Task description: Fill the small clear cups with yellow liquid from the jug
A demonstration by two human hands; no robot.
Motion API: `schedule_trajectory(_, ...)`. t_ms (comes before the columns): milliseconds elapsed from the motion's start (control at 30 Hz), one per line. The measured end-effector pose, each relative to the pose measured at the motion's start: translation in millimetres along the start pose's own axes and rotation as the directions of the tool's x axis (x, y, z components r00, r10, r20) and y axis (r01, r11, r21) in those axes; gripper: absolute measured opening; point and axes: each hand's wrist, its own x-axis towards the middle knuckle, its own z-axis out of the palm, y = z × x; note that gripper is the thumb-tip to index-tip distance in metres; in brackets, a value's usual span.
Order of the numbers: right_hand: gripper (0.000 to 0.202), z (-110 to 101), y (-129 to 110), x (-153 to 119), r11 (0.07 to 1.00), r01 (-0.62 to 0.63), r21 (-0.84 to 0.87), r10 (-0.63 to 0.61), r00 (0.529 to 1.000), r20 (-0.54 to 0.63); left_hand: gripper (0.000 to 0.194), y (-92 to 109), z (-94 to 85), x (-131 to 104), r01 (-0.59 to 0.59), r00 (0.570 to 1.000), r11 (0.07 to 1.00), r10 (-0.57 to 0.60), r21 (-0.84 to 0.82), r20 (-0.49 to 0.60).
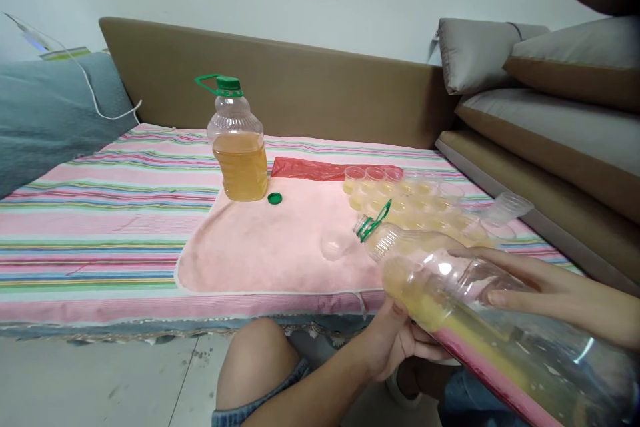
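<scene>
A large clear plastic bottle (440, 280) with a green collar ring lies tilted in both my hands, its uncapped mouth pointing up and left. Pale yellow liquid pools along its lower side. My left hand (395, 340) supports it from below near the shoulder, fingers curled around it. From above and the right, my right hand (520, 280) grips the bottle's body. Beneath the mouth, an empty-looking clear cup (334, 245) sits on the pink towel (260, 240). Several clear cups of yellow liquid (420, 203) stand in rows behind the bottle, which partly hides them.
A capped bottle of amber liquid (243, 160) stands upright, with a loose green cap (275, 199) beside it. A red plastic bag (310, 169) lies behind. Clear nested cups (509, 207) rest at the right, near stacked cushions (560, 127). The striped bed's front edge (165, 327) is before my knees.
</scene>
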Motion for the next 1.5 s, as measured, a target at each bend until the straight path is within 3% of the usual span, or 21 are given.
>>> schedule_trajectory(233, 0.066, -1, -14, 3, 0.999, -0.042, -0.034, 0.041, 0.999, -0.019, 0.118, 0, -1.4, 2, -0.020, 0.999, 0.999, 0.021, -0.026, 0.043)
schedule_trajectory(467, 0.062, -4, -27, 7, 0.992, -0.048, -0.115, 0.057, 0.996, 0.073, 0.108, -3, -6.0, 2, -0.076, 0.993, 0.996, 0.081, -0.056, 0.085)
schedule_trajectory(867, 0.066, -11, -27, 15, 0.946, 0.033, -0.322, 0.013, 0.990, 0.140, 0.119, 2, -3.2, 3, -0.061, 0.994, 0.997, 0.066, -0.051, 0.092)
schedule_trajectory(1033, 0.064, -10, -22, 18, 0.941, 0.080, -0.328, -0.042, 0.992, 0.123, 0.122, 4, -1.9, 2, -0.029, 0.998, 0.998, 0.032, -0.049, 0.061)
schedule_trajectory(1300, 0.064, -13, -19, 20, 0.947, 0.043, -0.317, 0.013, 0.985, 0.170, 0.119, 2, -5.1, 3, -0.056, 0.992, 0.998, 0.060, -0.040, 0.111)
schedule_trajectory(1500, 0.056, -13, -14, 24, 0.964, 0.061, -0.260, -0.022, 0.988, 0.151, 0.130, 6, -1.2, 2, -0.014, 0.994, 0.999, 0.017, -0.033, 0.105)
